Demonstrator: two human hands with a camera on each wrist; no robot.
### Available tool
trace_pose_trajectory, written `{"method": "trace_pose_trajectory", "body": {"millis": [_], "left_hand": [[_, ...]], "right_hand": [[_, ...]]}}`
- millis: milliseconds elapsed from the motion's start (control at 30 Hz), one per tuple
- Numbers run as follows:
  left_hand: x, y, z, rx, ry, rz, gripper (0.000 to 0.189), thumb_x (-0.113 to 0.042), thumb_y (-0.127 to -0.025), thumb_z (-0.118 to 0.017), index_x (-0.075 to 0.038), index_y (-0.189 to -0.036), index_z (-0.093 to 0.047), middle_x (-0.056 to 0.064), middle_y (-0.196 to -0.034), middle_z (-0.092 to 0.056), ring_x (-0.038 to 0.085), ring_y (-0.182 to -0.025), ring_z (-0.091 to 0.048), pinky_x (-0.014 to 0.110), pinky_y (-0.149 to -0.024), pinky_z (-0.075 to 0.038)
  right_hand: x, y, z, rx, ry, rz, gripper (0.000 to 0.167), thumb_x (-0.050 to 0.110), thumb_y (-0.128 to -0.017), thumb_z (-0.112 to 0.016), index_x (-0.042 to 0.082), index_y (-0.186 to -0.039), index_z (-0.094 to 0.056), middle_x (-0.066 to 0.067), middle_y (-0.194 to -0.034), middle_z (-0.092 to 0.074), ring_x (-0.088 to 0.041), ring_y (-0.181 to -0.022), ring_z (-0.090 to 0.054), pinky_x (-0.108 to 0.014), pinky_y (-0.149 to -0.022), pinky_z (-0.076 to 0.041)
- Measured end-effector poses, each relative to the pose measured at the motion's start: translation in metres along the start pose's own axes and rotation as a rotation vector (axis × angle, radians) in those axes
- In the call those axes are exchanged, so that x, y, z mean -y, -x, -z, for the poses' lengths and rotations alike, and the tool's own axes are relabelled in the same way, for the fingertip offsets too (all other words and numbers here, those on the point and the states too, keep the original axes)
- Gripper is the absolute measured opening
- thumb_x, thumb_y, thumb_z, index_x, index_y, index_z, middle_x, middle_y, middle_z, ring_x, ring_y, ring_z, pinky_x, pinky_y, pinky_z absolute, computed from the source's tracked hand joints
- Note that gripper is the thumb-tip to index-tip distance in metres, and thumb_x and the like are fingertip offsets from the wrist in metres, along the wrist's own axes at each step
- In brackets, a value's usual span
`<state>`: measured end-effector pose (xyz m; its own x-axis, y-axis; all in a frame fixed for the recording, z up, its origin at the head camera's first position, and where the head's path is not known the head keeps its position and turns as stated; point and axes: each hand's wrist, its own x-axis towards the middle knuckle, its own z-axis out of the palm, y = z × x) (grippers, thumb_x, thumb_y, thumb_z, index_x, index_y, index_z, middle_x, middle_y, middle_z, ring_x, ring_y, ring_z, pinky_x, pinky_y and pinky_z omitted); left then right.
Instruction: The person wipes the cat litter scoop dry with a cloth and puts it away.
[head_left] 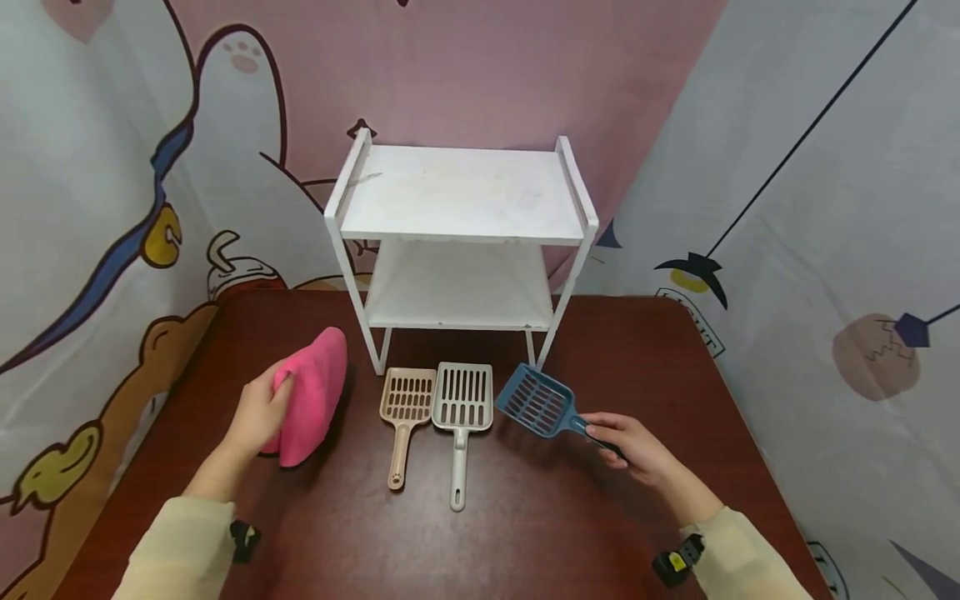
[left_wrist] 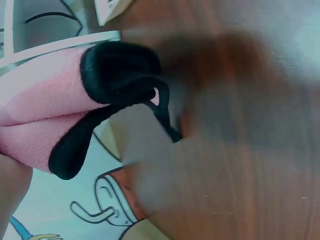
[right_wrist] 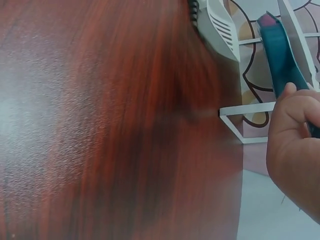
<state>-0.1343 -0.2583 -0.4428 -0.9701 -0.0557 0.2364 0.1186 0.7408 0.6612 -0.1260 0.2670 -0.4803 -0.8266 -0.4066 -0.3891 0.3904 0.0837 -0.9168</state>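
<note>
A blue litter scoop (head_left: 553, 423) is held by its handle in my right hand (head_left: 630, 447), its slotted head angled toward the left. In the right wrist view the same scoop appears edge-on above the thumb. My left hand (head_left: 257, 410) grips a soft pink fleece piece (head_left: 321, 392) at its left side, raised over the table's left part. Black edging and a thin black loop (left_wrist: 161, 117) show on it in the left wrist view. Between the hands lie a beige litter scoop (head_left: 401, 433) and a pale grey one (head_left: 460, 442), side by side, handles toward me.
Behind the scoops, a white two-tier shelf (head_left: 461, 196) stands at the back of the dark brown table (head_left: 420, 550). Its front legs come down close to the scoop heads. Cartoon-printed fabric (head_left: 750, 208) hangs around the back and sides.
</note>
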Motion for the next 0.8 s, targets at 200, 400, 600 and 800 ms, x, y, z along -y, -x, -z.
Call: {"method": "trace_pose_trajectory", "body": {"millis": [200, 400, 600, 800], "left_hand": [[-0.018, -0.006, 0.009, 0.026, 0.028, -0.026, 0.031, -0.011, -0.098, -0.045, 0.005, -0.121, -0.055, 0.020, -0.092, -0.060, 0.022, -0.083, -0.050, 0.015, -0.069, -0.037], [-0.036, -0.006, 0.009, 0.089, 0.077, -0.049, 0.027, -0.010, -0.097, -0.046, 0.005, -0.117, -0.056, 0.002, -0.062, -0.037, 0.010, -0.063, -0.041, 0.020, -0.057, -0.035], [-0.052, -0.005, 0.007, 0.085, 0.105, -0.098, 0.019, -0.006, -0.095, -0.048, 0.004, -0.108, -0.058, -0.001, -0.060, -0.032, 0.006, -0.056, -0.037, 0.022, -0.054, -0.033], [-0.066, -0.005, 0.000, 0.082, 0.126, -0.179, 0.012, -0.001, -0.092, -0.052, 0.003, -0.100, -0.059, -0.001, -0.061, -0.030, 0.007, -0.058, -0.036, 0.022, -0.054, -0.033]], "right_hand": [[0.007, -0.003, -0.002, 0.016, 0.010, 0.008, 0.017, 0.017, -0.095, -0.053, 0.024, -0.104, -0.066, 0.008, -0.069, -0.052, -0.001, -0.048, -0.039, -0.015, -0.044, -0.032], [0.011, -0.004, -0.003, 0.025, 0.034, 0.008, 0.019, 0.015, -0.096, -0.051, 0.020, -0.108, -0.065, 0.008, -0.066, -0.050, -0.001, -0.047, -0.038, -0.016, -0.044, -0.032], [0.016, -0.006, -0.008, 0.018, 0.051, -0.011, 0.022, 0.017, -0.095, -0.053, 0.012, -0.114, -0.062, 0.007, -0.066, -0.050, -0.002, -0.047, -0.038, -0.017, -0.044, -0.032], [0.020, -0.007, -0.012, 0.047, 0.055, -0.008, 0.026, 0.017, -0.094, -0.054, 0.006, -0.117, -0.060, 0.004, -0.077, -0.063, -0.002, -0.047, -0.040, -0.016, -0.044, -0.035]]}}
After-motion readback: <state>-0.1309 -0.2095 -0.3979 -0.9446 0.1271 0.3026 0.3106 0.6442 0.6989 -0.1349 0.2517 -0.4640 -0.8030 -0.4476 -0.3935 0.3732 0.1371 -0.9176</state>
